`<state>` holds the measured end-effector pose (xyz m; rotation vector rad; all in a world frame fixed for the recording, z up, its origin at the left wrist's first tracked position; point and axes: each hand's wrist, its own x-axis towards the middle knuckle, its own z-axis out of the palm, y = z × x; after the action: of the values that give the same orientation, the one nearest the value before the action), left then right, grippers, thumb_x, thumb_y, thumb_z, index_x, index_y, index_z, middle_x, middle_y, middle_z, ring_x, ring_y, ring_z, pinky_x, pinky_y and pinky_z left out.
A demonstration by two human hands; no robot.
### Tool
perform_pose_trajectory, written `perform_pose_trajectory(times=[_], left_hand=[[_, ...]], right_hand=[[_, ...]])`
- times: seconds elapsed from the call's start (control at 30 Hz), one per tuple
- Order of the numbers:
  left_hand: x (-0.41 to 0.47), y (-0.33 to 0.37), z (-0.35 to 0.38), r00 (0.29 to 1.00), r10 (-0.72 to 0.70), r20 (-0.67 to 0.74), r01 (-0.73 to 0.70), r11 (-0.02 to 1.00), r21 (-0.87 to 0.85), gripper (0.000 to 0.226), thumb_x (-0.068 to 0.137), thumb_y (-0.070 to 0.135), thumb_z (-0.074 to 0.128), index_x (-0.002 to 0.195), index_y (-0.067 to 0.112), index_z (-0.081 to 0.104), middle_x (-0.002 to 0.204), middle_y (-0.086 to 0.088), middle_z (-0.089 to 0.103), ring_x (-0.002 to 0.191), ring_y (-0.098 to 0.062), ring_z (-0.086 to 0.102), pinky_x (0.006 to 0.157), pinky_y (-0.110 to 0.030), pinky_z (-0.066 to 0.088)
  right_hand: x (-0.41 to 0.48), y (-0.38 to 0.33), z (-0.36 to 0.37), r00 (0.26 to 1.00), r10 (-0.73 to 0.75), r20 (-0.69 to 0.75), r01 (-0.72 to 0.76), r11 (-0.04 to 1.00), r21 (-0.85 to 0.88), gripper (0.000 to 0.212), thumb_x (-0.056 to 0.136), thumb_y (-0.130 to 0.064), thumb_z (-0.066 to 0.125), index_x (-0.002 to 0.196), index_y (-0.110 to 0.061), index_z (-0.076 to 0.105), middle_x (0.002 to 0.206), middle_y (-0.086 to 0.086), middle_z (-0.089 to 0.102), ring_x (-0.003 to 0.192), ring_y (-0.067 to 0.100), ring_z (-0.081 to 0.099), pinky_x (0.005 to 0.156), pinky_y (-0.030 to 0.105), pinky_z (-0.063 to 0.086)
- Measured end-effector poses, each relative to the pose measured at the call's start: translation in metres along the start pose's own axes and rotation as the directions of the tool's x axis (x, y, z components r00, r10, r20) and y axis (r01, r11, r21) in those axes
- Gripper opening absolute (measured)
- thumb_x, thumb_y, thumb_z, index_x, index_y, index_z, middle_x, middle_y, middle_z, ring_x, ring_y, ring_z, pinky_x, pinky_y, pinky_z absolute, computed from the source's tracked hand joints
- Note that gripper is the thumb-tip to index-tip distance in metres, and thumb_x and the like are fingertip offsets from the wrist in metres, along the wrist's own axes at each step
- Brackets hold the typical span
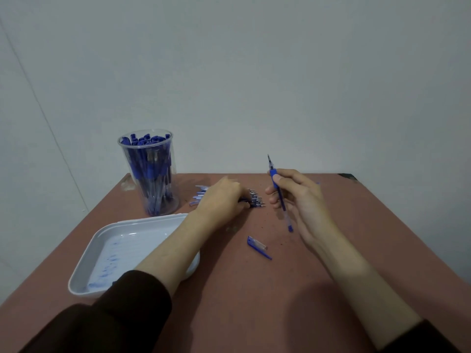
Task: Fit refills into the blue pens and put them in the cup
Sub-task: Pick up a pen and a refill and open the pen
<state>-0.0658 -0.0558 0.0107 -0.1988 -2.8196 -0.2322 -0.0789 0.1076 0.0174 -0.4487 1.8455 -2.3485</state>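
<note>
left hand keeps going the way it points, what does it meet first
The row of metal-tipped refills under the left hand; beyond those, probably the right hand gripping a blue pen, depth unclear.

Blue pen (279,193), reddish-brown table (356,225).

My right hand (300,200) pinches a blue pen (279,192), tip upward, above the table (356,225). My left hand (224,197) rests on a row of pens (256,200) beside the full cup (153,174). A loose cap (257,247) lies near the tray (102,250).
</note>
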Motion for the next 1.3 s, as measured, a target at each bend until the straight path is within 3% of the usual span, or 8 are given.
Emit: perform_pose_trajectory(times=[0.23, 0.3, 0.37, 0.43, 0.53, 0.73, 0.9, 1.3], left_hand=[[-0.003, 0.003, 0.009, 0.999, 0.023, -0.048, -0.023, 1.0, 0.013, 0.019, 0.091, 0.027, 0.058, 0.104, 0.019, 0.069, 0.1, -0.002, 0.058, 0.1, -0.02, 0.047, 0.076, -0.03, 0.038], [-0.005, 0.002, 0.005, 0.995, -0.033, -0.097, 0.023, 0.994, -0.103, 0.015, 0.088, 0.024, 0.062, 0.097, 0.016, 0.071, 0.094, -0.002, 0.064, 0.095, -0.02, 0.054, 0.076, -0.031, 0.042], [-0.01, 0.0, -0.005, 0.974, -0.161, -0.158, 0.105, 0.942, -0.318, 0.011, 0.084, 0.019, 0.069, 0.091, 0.012, 0.073, 0.084, 0.0, 0.069, 0.082, -0.014, 0.061, 0.071, -0.017, 0.044], [-0.021, -0.002, -0.018, 0.94, -0.283, -0.19, 0.156, 0.853, -0.499, 0.008, 0.08, 0.015, 0.074, 0.087, 0.01, 0.073, 0.076, 0.001, 0.068, 0.071, -0.007, 0.062, 0.064, -0.006, 0.043], [-0.04, -0.008, -0.031, 0.898, -0.378, -0.224, 0.172, 0.772, -0.612, 0.006, 0.078, 0.016, 0.076, 0.083, 0.015, 0.072, 0.073, 0.002, 0.07, 0.071, -0.002, 0.066, 0.062, -0.007, 0.048], [-0.053, -0.014, -0.037, 0.912, -0.319, -0.257, 0.144, 0.836, -0.529, 0.008, 0.078, 0.013, 0.075, 0.085, 0.01, 0.074, 0.076, 0.002, 0.071, 0.072, 0.001, 0.064, 0.07, -0.006, 0.049], [-0.055, -0.014, -0.031, 0.933, -0.265, -0.242, 0.121, 0.867, -0.484, 0.009, 0.077, 0.014, 0.076, 0.085, 0.01, 0.075, 0.076, 0.003, 0.072, 0.067, 0.007, 0.06, 0.066, 0.0, 0.041], [-0.055, -0.014, -0.03, 0.955, -0.214, -0.207, 0.087, 0.865, -0.494, 0.01, 0.076, 0.016, 0.077, 0.084, 0.012, 0.074, 0.074, 0.009, 0.068, 0.069, 0.003, 0.063, 0.069, -0.004, 0.045]], right_hand=[[0.0, 0.002, 0.0, 1.0, 0.007, 0.008, -0.007, 1.0, -0.015, 0.011, 0.09, -0.011, 0.061, 0.098, -0.011, 0.069, 0.074, 0.009, 0.066, 0.059, 0.015, 0.057, 0.057, 0.024, 0.048], [0.001, 0.001, -0.001, 1.0, -0.001, 0.007, 0.002, 0.999, -0.037, 0.01, 0.09, -0.011, 0.061, 0.096, -0.013, 0.069, 0.074, 0.008, 0.067, 0.059, 0.015, 0.057, 0.058, 0.025, 0.048], [0.001, 0.002, -0.001, 0.999, -0.041, 0.004, 0.041, 0.994, -0.105, 0.011, 0.09, -0.01, 0.062, 0.09, -0.018, 0.07, 0.07, 0.005, 0.067, 0.057, 0.013, 0.056, 0.06, 0.028, 0.046], [0.001, 0.003, -0.001, 0.991, -0.131, 0.019, 0.131, 0.949, -0.286, 0.02, 0.088, -0.009, 0.063, 0.081, -0.026, 0.069, 0.065, 0.0, 0.066, 0.056, 0.009, 0.054, 0.061, 0.028, 0.045], [-0.003, 0.008, 0.003, 0.973, -0.203, 0.108, 0.23, 0.843, -0.487, 0.021, 0.086, -0.012, 0.066, 0.079, -0.032, 0.069, 0.065, -0.003, 0.064, 0.062, 0.01, 0.055, 0.064, 0.029, 0.049], [-0.008, 0.009, 0.006, 0.958, -0.235, 0.167, 0.287, 0.748, -0.598, 0.016, 0.085, -0.018, 0.068, 0.082, -0.033, 0.07, 0.071, 0.0, 0.065, 0.06, -0.001, 0.049, 0.059, 0.01, 0.039], [-0.011, 0.009, 0.008, 0.953, -0.228, 0.198, 0.302, 0.711, -0.635, 0.019, 0.084, -0.018, 0.07, 0.079, -0.036, 0.069, 0.069, -0.003, 0.066, 0.059, -0.001, 0.049, 0.058, 0.01, 0.039], [-0.012, 0.013, 0.007, 0.954, -0.183, 0.237, 0.299, 0.616, -0.729, 0.011, 0.084, -0.025, 0.07, 0.082, -0.036, 0.071, 0.071, -0.008, 0.068, 0.07, 0.008, 0.058, 0.059, 0.015, 0.042]])
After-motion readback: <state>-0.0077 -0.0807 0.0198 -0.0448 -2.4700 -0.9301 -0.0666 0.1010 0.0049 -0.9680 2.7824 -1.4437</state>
